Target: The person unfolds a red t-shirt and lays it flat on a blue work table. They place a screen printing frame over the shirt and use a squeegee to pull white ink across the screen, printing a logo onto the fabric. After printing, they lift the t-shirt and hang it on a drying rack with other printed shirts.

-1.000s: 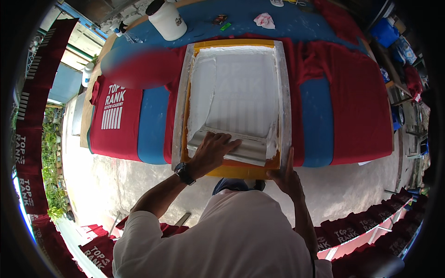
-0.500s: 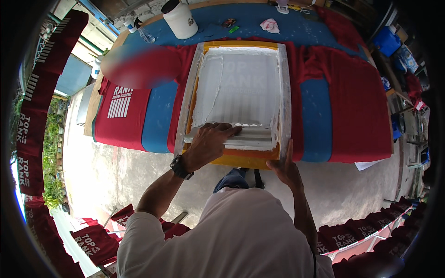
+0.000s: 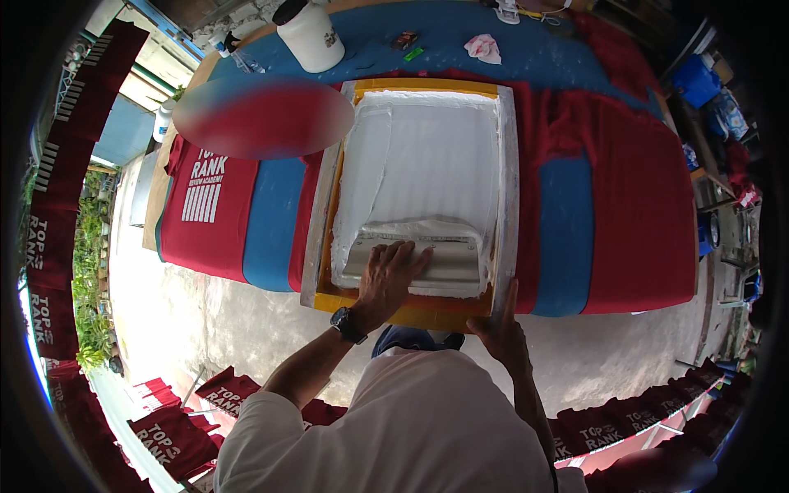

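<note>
A screen-printing frame (image 3: 510,205) with amber tape inside its border lies over a dark red shirt (image 3: 316,177). Thick white ink (image 3: 431,156) coats its mesh. Across the near part of the mesh lies a wide silver squeegee (image 3: 456,261), tilted, with ink heaped along its far edge. My left hand (image 3: 388,275), wearing a black watch, grips the squeegee, its fingers over the metal face. At the frame's near right corner, my right hand (image 3: 501,330) is closed on the border, thumb and fingers on either side.
Red shirts, one printed white (image 3: 209,185) at left and a plain one (image 3: 629,205) at right, lie on the blue table (image 3: 567,230). Toward the back are a white jar (image 3: 311,41), a crumpled cloth (image 3: 483,49) and a green item (image 3: 413,54). Printed shirts hang at both sides.
The squeegee has tipped to show more of its face, and ink has piled along its far edge. White ink now hides most of the lettering on the mesh. My right hand stays on the corner.
</note>
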Available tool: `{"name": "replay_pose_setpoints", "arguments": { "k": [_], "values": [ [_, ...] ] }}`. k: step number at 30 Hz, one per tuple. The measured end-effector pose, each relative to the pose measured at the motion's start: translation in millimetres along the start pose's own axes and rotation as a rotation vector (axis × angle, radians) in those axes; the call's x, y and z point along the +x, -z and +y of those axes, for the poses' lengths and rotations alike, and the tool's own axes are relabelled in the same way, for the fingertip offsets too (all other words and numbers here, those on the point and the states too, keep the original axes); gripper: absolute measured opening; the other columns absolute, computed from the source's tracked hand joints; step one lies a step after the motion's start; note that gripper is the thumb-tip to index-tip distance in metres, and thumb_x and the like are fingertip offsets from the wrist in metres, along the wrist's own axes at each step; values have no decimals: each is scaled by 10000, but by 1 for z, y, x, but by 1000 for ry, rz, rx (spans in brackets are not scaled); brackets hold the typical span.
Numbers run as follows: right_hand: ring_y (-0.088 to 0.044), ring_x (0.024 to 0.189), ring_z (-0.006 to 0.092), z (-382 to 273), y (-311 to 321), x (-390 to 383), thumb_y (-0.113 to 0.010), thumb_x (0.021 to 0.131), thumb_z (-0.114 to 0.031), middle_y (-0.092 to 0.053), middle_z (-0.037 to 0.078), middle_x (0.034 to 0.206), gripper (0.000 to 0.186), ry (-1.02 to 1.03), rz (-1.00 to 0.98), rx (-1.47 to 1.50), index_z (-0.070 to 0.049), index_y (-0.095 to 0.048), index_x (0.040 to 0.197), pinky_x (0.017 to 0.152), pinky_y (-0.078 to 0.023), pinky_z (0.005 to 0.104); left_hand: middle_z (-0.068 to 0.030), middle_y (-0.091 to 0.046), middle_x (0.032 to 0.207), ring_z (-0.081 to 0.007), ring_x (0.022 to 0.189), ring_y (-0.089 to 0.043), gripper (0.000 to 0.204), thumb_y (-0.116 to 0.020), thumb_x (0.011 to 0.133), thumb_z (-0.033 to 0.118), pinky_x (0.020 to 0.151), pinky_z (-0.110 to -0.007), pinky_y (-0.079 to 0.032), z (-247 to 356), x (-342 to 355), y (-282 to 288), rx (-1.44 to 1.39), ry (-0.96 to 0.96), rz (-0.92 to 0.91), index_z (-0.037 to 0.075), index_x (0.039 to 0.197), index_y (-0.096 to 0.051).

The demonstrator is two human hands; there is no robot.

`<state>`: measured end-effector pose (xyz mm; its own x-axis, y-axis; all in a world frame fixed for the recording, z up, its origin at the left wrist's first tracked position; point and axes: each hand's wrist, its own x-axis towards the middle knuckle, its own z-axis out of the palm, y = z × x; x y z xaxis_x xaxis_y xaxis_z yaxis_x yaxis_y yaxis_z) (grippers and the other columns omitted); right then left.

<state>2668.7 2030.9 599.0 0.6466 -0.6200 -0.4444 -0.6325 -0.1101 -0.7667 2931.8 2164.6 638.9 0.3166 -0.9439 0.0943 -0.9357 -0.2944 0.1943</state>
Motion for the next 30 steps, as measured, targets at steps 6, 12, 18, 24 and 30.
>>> {"name": "replay_pose_setpoints", "arguments": {
  "k": [6, 12, 18, 24, 30],
  "values": [
    [-738, 1025, 546, -12, 6, 9, -845, 890, -388, -750, 335, 1115, 1268, -45, -33, -23, -73, 73, 1706, 893, -612, 592, -111, -680, 1287, -283, 1253, -653, 586, -655, 911, -62, 1092, -487, -461, -84, 140, -20, 8, -48, 93, 184, 1443, -656],
    [-732, 1016, 557, -18, 7, 20, -861, 876, -401, -752, 340, 1099, 1295, -94, -28, -39, -97, 82, 1711, 890, -608, 590, -101, -748, 1217, -280, 1189, -705, 585, -657, 880, -87, 1089, -482, -497, -144, 267, -18, 46, -94, 143, 186, 1395, -700],
    [-737, 1012, 553, -22, 10, 23, -877, 866, -390, -754, 337, 1117, 1320, -86, -25, -45, -99, 96, 1710, 908, -599, 592, -149, -771, 1189, -332, 1074, -745, 598, -635, 842, -47, 972, -504, -568, -165, 293, 30, -75, -136, 36, 168, 1395, -708],
    [-738, 1011, 552, -14, 4, 24, -893, 858, -449, -759, 329, 1110, 1354, -33, -1, -36, -70, 94, 1704, 877, -609, 584, -172, -771, 1210, -339, 1084, -746, 650, -579, 862, -32, 970, -478, -588, -181, 340, 43, 45, -127, -114, 178, 1472, -656],
    [-742, 989, 547, -8, -3, 21, -844, 881, -567, -764, 323, 1077, 1330, 10, 11, -37, -46, 63, 1702, 826, -625, 563, -161, -755, 1268, -332, 1142, -730, 638, -621, 857, -45, 995, -519, -574, -196, 341, 8, 77, -185, -143, 168, 1457, -652]
  ]
}}
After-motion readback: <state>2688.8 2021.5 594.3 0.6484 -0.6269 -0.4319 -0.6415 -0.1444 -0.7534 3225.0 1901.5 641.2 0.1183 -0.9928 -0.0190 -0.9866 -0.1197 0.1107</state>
